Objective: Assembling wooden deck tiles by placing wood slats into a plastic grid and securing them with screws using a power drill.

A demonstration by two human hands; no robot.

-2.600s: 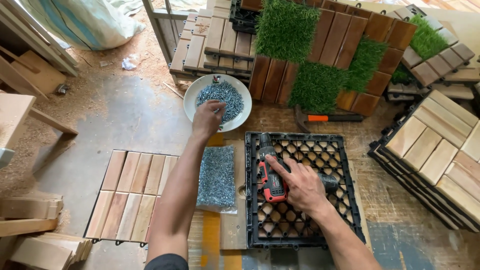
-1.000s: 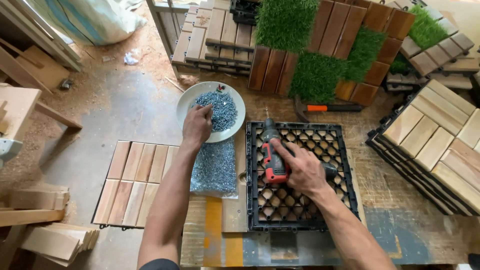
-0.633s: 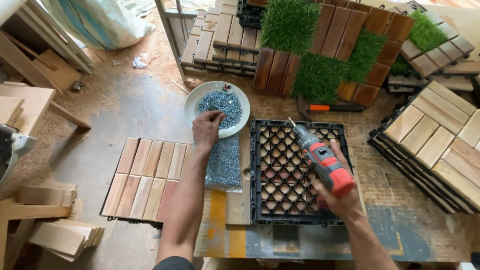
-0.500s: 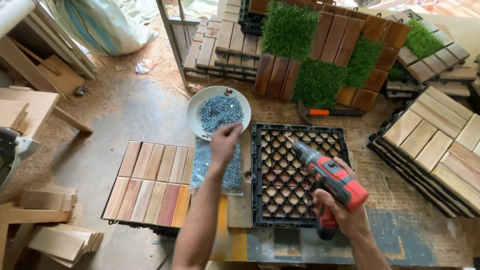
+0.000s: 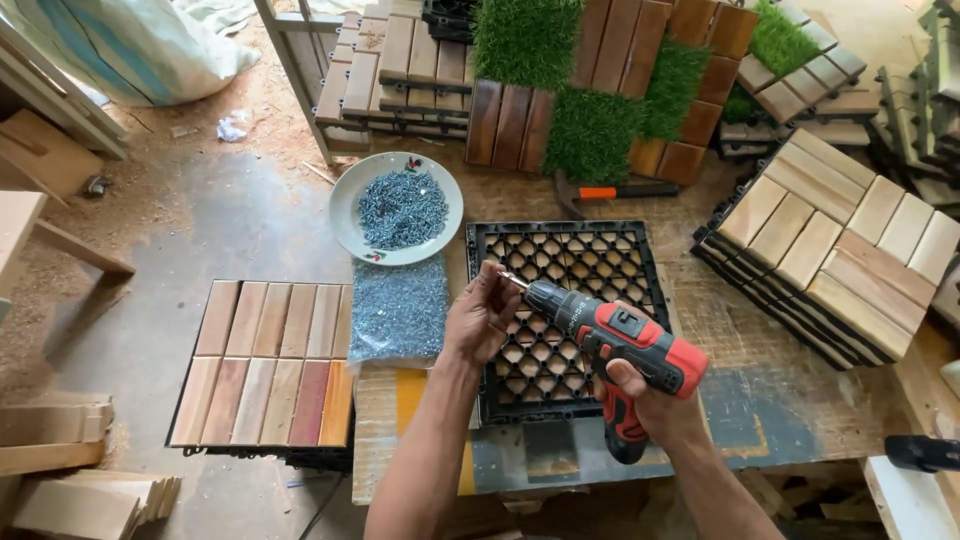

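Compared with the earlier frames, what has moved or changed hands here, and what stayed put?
The left hand left the plate of screws and came back to the drill's tip, fingers at the bit as if setting a screw there. The right hand lifted the red drill off the black plastic grid and now holds it sideways above it. The plate, the bag of screws, the grid and the wooden tile stayed where they were.
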